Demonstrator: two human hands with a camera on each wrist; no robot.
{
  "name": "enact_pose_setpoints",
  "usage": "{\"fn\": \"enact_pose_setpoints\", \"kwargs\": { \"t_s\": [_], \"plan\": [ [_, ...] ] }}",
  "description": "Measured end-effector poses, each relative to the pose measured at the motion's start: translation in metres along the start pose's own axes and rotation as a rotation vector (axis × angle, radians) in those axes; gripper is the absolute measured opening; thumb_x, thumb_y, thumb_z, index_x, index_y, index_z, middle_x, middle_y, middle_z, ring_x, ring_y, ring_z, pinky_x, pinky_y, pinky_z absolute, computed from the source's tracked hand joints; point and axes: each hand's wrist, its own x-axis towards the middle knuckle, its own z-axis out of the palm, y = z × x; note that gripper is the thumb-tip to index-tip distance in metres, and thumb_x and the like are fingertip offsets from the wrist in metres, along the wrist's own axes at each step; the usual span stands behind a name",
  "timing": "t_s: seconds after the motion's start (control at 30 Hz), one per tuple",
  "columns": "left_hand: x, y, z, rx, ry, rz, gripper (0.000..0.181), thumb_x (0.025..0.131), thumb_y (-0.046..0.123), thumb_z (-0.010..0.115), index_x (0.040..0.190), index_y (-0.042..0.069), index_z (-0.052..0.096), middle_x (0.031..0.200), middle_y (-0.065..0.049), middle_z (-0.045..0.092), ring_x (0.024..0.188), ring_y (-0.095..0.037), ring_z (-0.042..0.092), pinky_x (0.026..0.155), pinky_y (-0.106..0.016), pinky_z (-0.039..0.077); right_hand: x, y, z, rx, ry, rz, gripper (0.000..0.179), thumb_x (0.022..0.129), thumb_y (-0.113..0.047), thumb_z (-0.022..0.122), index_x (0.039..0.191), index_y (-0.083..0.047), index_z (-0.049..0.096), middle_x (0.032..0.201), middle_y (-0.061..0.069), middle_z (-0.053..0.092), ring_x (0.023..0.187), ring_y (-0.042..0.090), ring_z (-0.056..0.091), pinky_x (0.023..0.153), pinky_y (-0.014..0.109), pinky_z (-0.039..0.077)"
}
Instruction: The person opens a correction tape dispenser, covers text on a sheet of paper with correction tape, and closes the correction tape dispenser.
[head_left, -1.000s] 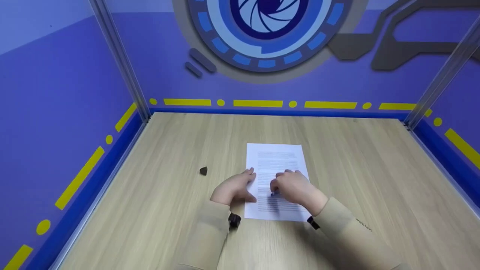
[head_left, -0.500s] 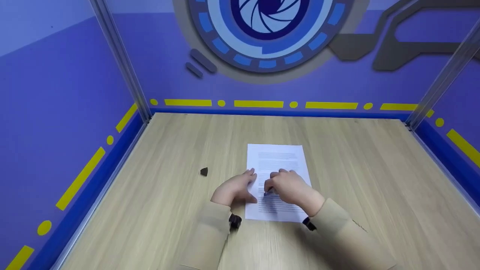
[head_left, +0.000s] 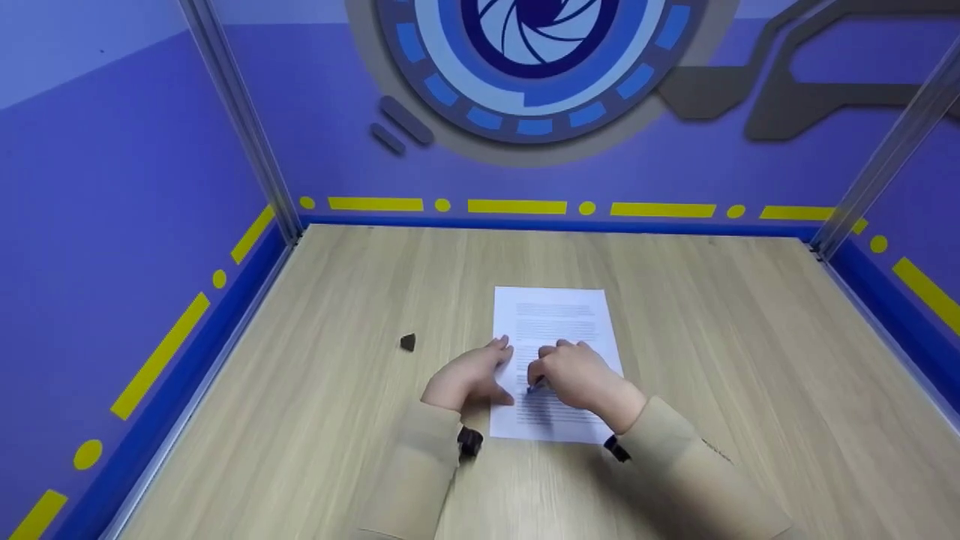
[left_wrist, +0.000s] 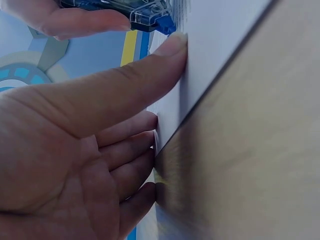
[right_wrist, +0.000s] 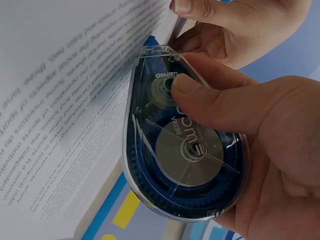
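A sheet of printed paper (head_left: 555, 300) lies flat on the table. My right hand (head_left: 581, 375) pinches a correction tape (right_wrist: 187, 145) with a clear case and blue inside, thumb on its flat side. The blue tip (right_wrist: 151, 41) meets the sheet among the printed lines in the right wrist view. At the sheet's left edge rests my left hand (head_left: 469, 376), fingers extended. In the left wrist view its thumb (left_wrist: 172, 47) presses on the paper margin, close to the tape's tip. From the head view most of the correction tape is hidden under the right hand.
A small dark piece (head_left: 408, 343) lies on the wooden table (head_left: 345, 300), left of the paper; its kind is unclear. Blue panels (head_left: 322, 150) with yellow marks enclose the table at the back and both sides. Each wrist carries a small black camera (head_left: 470, 442).
The right hand with the correction tape slid a little to the left over the paper, then stayed nearly still in the last half second. The left hand and paper have not moved.
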Motion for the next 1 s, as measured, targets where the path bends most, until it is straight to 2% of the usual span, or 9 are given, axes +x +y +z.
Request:
{"fn": "enact_pose_setpoints", "kwargs": {
  "t_s": [0.23, 0.47, 1.0],
  "plan": [
    [0.0002, -0.0002, 0.0003, -0.004, 0.001, -0.001, 0.092, 0.081, 0.018, 0.087, 0.158, 0.005, 0.039, 0.172, -0.008, 0.024, 0.160, -0.026, 0.023, 0.132, -0.040, 0.022, 0.0013, -0.0037, -0.0015, -0.010, -0.016, 0.015, 0.019, 0.087, -0.003, 0.072, 0.091, -0.018, 0.082, 0.087, 0.003, 0.072, 0.078, 0.031, 0.066, 0.061, 0.048, 0.054],
    [0.0001, -0.0003, -0.0010, 0.009, 0.002, 0.010, 0.092, 0.081, 0.019, 0.088, 0.157, 0.005, 0.039, 0.171, -0.009, 0.025, 0.160, -0.026, 0.023, 0.131, -0.039, 0.024, 0.0010, -0.0015, 0.0004, -0.036, 0.010, 0.012, 0.014, 0.086, -0.008, 0.073, 0.087, -0.020, 0.081, 0.082, 0.001, 0.069, 0.073, 0.029, 0.063, 0.057, 0.046, 0.051],
    [0.0001, -0.0007, 0.0007, 0.025, 0.015, 0.008, 0.091, 0.081, 0.021, 0.087, 0.157, 0.004, 0.039, 0.171, -0.009, 0.025, 0.160, -0.025, 0.024, 0.131, -0.039, 0.023, -0.0006, 0.0015, -0.0015, -0.003, -0.035, 0.046, 0.018, 0.087, -0.002, 0.070, 0.088, -0.017, 0.081, 0.084, 0.004, 0.071, 0.075, 0.032, 0.064, 0.061, 0.050, 0.053]
  ]
}}
